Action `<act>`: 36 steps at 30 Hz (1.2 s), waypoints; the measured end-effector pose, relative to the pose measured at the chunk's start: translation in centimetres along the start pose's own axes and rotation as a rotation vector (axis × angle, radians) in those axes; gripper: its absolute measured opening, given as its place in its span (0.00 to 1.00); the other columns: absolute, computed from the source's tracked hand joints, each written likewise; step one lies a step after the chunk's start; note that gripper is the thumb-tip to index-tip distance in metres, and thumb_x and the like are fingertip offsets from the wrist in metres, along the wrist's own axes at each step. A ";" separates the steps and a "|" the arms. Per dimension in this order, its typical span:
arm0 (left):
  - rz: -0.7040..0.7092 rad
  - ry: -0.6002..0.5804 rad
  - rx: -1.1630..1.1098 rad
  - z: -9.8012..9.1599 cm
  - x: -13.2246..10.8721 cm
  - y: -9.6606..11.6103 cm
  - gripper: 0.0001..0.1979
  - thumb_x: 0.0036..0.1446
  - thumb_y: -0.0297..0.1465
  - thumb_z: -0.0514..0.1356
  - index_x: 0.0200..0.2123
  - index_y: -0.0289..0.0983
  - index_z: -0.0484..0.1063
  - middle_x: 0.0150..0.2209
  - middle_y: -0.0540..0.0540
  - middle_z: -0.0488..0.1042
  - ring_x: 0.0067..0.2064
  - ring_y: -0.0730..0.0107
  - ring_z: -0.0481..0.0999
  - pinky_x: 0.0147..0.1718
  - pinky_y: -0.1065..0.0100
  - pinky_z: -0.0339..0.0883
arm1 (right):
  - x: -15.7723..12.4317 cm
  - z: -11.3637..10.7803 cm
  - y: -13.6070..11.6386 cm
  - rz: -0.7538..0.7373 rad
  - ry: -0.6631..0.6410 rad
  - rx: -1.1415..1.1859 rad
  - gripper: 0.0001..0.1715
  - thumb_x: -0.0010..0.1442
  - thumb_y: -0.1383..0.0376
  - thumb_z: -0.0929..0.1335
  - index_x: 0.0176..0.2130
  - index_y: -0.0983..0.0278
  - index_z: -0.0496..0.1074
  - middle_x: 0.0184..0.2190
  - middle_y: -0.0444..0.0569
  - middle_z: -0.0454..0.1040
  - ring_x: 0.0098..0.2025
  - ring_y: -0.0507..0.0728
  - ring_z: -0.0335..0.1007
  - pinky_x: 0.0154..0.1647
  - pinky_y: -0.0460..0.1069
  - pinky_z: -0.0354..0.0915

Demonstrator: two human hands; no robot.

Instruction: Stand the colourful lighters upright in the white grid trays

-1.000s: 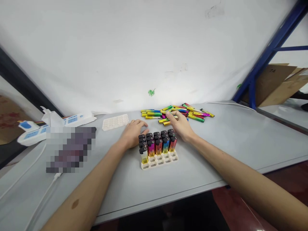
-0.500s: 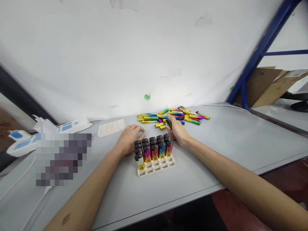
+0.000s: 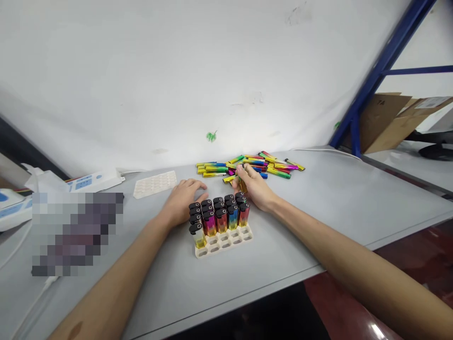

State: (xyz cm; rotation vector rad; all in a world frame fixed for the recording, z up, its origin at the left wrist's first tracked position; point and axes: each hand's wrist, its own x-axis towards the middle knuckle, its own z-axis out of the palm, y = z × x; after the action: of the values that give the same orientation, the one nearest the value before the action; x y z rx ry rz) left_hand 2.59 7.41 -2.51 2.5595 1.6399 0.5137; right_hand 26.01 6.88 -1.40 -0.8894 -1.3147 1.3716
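A cream tray with rows of slots stands mid-table, its back rows filled with several upright rainbow lighters with black caps. My left hand rests on the table against the tray's left back corner, fingers loosely curled. My right hand is just behind the tray's right back corner, fingers closed around a lighter held upright. Behind it lies a loose pile of rainbow lighters on their sides.
An empty cream tray lies flat at the back left. White power strips and cables sit at far left beside a blurred patch. The grey table's front edge is near. Blue shelving and cardboard boxes stand to the right.
My right hand left the loose pile with a lighter and drew back toward the tray's back right corner. My left hand stayed beside the tray.
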 end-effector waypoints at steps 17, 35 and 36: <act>0.010 -0.003 -0.004 0.2 0.1 -0.4 0.17 0.63 0.42 0.50 0.48 0.41 0.71 0.51 0.42 0.72 0.54 0.53 0.67 0.55 0.53 0.61 | 0.0 0.5 -0.5 0.160 0.076 -0.057 0.30 0.66 0.49 0.55 0.18 0.61 0.51 0.14 0.37 0.42 0.15 0.47 0.34 0.14 0.45 0.36; 0.011 0.004 0.004 0.6 0.3 -0.9 0.17 0.63 0.43 0.51 0.47 0.41 0.71 0.51 0.42 0.72 0.55 0.54 0.67 0.56 0.53 0.61 | 0.1 0.3 -0.5 0.160 0.071 -0.033 0.34 0.63 0.41 0.56 0.21 0.63 0.61 0.15 0.37 0.49 0.15 0.47 0.40 0.15 0.44 0.41; 0.012 0.004 0.005 0.5 0.3 -0.9 0.17 0.63 0.43 0.51 0.47 0.41 0.71 0.51 0.42 0.72 0.55 0.53 0.67 0.55 0.53 0.61 | 0.1 0.2 -0.5 0.138 0.053 -0.029 0.34 0.62 0.40 0.57 0.24 0.63 0.65 0.16 0.38 0.52 0.15 0.47 0.45 0.16 0.45 0.45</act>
State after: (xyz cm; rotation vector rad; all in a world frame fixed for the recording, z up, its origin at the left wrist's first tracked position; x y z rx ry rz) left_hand 2.14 8.14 -3.13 2.5748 1.6300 0.5170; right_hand 25.89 6.89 -0.85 -1.0460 -1.2542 1.4282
